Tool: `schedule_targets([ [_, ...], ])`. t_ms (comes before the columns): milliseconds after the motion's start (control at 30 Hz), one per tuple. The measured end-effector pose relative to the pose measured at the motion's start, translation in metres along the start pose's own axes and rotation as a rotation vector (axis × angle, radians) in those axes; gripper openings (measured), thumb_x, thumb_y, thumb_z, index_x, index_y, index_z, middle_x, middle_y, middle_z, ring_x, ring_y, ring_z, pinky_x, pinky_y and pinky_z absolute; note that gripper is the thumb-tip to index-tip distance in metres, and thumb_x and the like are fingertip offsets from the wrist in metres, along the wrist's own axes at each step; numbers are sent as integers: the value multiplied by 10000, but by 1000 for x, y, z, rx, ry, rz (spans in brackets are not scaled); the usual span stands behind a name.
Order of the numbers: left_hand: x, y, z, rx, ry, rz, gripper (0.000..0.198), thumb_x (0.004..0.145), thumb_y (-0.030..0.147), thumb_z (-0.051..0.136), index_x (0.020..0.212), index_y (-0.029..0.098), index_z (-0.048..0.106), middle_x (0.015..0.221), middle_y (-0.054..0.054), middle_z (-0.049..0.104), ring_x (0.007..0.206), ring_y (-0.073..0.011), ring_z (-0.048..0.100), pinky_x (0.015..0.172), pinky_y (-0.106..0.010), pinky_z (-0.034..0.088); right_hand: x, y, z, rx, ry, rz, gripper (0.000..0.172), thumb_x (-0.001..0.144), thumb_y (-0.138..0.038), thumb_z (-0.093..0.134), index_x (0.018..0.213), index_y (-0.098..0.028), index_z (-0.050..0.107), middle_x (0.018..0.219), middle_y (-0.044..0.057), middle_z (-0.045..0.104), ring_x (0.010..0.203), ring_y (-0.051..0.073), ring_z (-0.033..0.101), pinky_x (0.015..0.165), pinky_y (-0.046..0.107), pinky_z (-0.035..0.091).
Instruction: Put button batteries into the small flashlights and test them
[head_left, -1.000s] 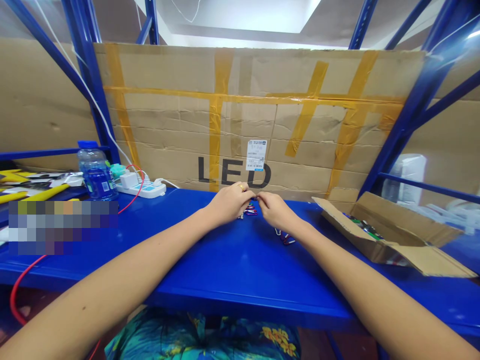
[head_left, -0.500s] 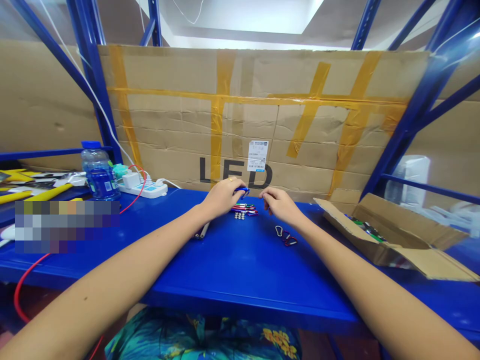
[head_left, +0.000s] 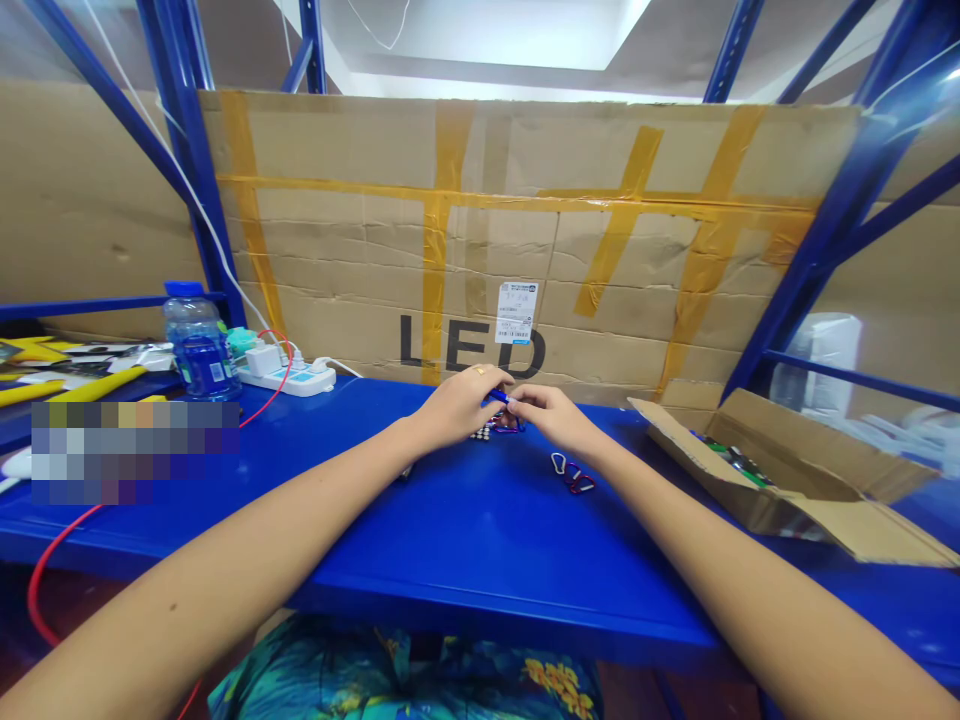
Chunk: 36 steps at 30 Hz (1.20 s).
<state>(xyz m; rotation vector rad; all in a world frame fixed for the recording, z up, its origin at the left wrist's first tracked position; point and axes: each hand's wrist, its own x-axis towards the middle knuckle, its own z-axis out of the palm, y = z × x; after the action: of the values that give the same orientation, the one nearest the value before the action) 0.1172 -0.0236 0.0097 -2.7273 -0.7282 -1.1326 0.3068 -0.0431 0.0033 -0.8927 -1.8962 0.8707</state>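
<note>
My left hand (head_left: 461,405) grips a small blue tube-like piece (head_left: 498,397), most of it hidden by the fingers. My right hand (head_left: 551,412) is closed in a pinch at the right end of that same piece, so the two hands meet there. Under them lies a pile of coloured metallic pieces (head_left: 508,426), partly covered. Small round silver pieces (head_left: 481,434) sit in rows just in front of the pile. Carabiners (head_left: 574,474), one silver-blue and others purple and red, rest below my right wrist. Under my left forearm a dark-and-silver object (head_left: 406,472) barely shows.
An open cardboard box (head_left: 795,480) with green and dark pieces stands at the right. At the back left are a blue-capped bottle (head_left: 196,345) and a white power strip (head_left: 292,378) with a red cable. A large cardboard sheet (head_left: 360,250) closes off the blue table's back.
My right hand has moved left and now pinches the blue piece's end. My left hand has shifted slightly right, and together they cover more of the pile.
</note>
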Motion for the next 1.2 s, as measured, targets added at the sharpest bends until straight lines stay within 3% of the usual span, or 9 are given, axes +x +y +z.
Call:
schedule_targets([
  [267,0,-11,-2,-117,23,-150,212,814,142,625,1023,178,626,980,-54,672,851,-173,618,779,-325,495,3,9,-4,-91,45,40,142,809,-303,593,786,-164,609,690,41,676,663,170,613,678,323,476],
  [467,1,-20,-1,-236,25,-253,196,814,143,614,1007,165,644,915,-42,669,778,-154,591,729,-312,474,-2,7,-5,-431,147,-117,259,861,-223,507,1099,-185,601,758,24,682,680,174,615,686,330,461],
  [767,1,-12,2,-376,80,-277,167,796,186,640,961,162,656,855,-38,658,767,-158,574,720,-306,451,-1,10,-3,-571,208,-219,102,865,-258,556,875,-181,622,766,35,671,666,168,570,634,297,422],
  [900,7,-14,-1,-711,136,-426,282,820,395,656,951,144,651,923,-90,691,817,-188,620,745,-321,462,-2,6,-4,-634,220,-307,102,895,-228,515,862,-182,599,808,51,671,726,178,586,682,304,429],
  [1033,12,-20,-8,-1141,219,-633,560,885,645,449,941,128,657,938,-136,704,825,-211,657,705,-310,468,-4,2,-3,-671,212,-367,117,909,-216,492,865,-182,595,820,55,661,767,185,596,720,309,437],
  [1200,9,-24,-14,-1341,224,-719,681,893,701,335,937,114,678,961,-157,712,851,-228,671,695,-307,483,-6,-2,0,-654,206,-382,101,903,-221,501,910,-184,594,873,65,675,805,191,612,742,311,448],
])
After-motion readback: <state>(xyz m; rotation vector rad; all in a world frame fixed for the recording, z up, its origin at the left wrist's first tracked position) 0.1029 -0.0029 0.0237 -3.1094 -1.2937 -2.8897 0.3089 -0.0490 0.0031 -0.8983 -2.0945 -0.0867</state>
